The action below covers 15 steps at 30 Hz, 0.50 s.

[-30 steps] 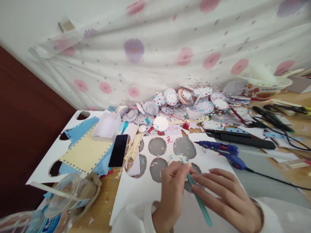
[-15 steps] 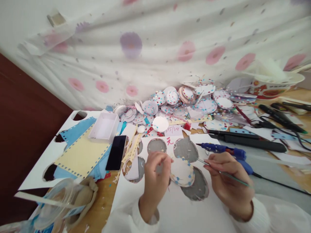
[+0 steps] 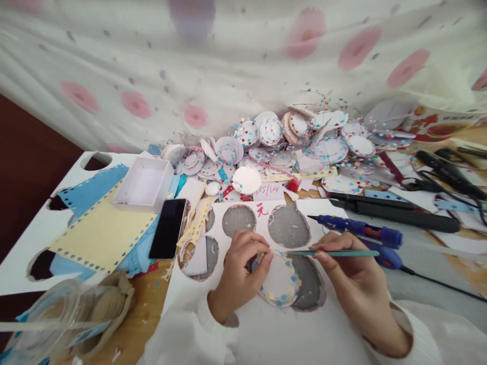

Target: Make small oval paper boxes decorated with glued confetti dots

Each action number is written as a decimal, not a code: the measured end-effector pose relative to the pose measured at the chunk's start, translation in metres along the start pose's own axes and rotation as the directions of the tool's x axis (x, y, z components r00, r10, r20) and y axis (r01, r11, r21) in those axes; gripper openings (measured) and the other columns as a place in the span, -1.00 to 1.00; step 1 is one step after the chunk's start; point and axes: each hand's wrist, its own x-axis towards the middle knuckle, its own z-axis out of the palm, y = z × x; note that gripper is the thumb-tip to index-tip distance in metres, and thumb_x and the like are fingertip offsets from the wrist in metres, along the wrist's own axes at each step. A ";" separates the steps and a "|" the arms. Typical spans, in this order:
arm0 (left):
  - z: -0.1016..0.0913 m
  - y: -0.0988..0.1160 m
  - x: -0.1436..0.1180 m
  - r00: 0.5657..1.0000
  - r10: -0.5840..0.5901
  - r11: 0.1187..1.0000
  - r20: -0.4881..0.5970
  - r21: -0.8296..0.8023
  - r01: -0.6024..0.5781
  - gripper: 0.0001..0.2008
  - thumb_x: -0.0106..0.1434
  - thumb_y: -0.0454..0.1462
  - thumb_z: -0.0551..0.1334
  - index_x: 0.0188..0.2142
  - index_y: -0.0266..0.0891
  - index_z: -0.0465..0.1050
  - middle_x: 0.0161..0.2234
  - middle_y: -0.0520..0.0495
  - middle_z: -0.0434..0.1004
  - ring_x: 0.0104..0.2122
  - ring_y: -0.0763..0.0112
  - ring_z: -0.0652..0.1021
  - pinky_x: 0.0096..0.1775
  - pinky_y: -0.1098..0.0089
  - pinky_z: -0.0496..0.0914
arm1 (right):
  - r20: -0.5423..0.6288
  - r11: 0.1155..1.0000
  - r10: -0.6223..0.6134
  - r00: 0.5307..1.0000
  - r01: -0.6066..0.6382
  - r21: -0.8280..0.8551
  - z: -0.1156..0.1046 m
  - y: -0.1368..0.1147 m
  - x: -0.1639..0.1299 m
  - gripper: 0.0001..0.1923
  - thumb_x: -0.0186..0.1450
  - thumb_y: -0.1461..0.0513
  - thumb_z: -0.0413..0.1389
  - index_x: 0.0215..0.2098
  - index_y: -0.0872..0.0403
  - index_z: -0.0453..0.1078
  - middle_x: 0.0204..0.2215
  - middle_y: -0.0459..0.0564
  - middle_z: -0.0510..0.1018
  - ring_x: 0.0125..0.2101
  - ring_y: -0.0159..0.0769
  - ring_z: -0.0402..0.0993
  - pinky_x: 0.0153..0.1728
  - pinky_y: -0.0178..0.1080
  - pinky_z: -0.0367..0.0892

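My left hand (image 3: 239, 267) pinches the left edge of a white paper disc (image 3: 280, 280) dotted with coloured spots. The disc lies on a white sheet (image 3: 274, 324) with round holes cut out of it. My right hand (image 3: 348, 271) grips a thin teal stick (image 3: 335, 252), held nearly level, its tip pointing left at the disc's upper edge. Both wrists wear white sleeves.
A blue glue gun (image 3: 361, 235) lies just behind my right hand. A black phone (image 3: 168, 234), a white box (image 3: 143, 183) and yellow and blue paper (image 3: 102, 238) lie left. A heap of dotted discs (image 3: 289, 147) sits at the back by the flowered cloth. Black tools (image 3: 395, 215) lie right.
The camera has come closer and lower. My right hand turned the teal stick to lie level, tip at the disc. My left hand shifted down onto the disc's left edge.
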 end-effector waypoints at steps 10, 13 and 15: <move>0.003 -0.004 -0.001 0.998 0.055 0.998 -0.027 0.009 -0.055 -0.92 0.25 -0.40 0.21 -0.38 -0.24 0.42 -0.32 -0.09 0.49 -0.23 0.32 0.45 -0.13 0.28 0.33 | 0.065 0.993 0.081 0.995 -0.087 0.082 0.002 0.008 -0.005 -0.88 0.27 0.20 0.21 -0.37 -0.01 0.34 -0.48 -0.09 0.46 -0.46 -0.37 0.40 -0.48 -0.36 0.35; 0.003 -0.004 0.000 0.998 0.060 0.998 -0.034 0.006 -0.060 -0.92 0.24 -0.40 0.21 -0.38 -0.24 0.42 -0.33 -0.08 0.48 -0.24 0.33 0.45 -0.14 0.29 0.33 | 0.084 0.992 0.088 0.993 -0.095 0.080 0.002 0.010 -0.007 -0.89 0.28 0.22 0.19 -0.36 -0.01 0.33 -0.48 -0.10 0.45 -0.45 -0.38 0.38 -0.46 -0.37 0.33; 0.003 -0.004 0.000 0.998 0.060 0.998 -0.036 0.005 -0.060 -0.91 0.24 -0.41 0.21 -0.38 -0.24 0.42 -0.34 -0.08 0.48 -0.24 0.33 0.45 -0.15 0.29 0.33 | 0.089 0.992 0.091 0.992 -0.098 0.082 0.002 0.011 -0.007 -0.90 0.29 0.22 0.18 -0.35 -0.01 0.33 -0.47 -0.10 0.44 -0.45 -0.39 0.38 -0.45 -0.37 0.32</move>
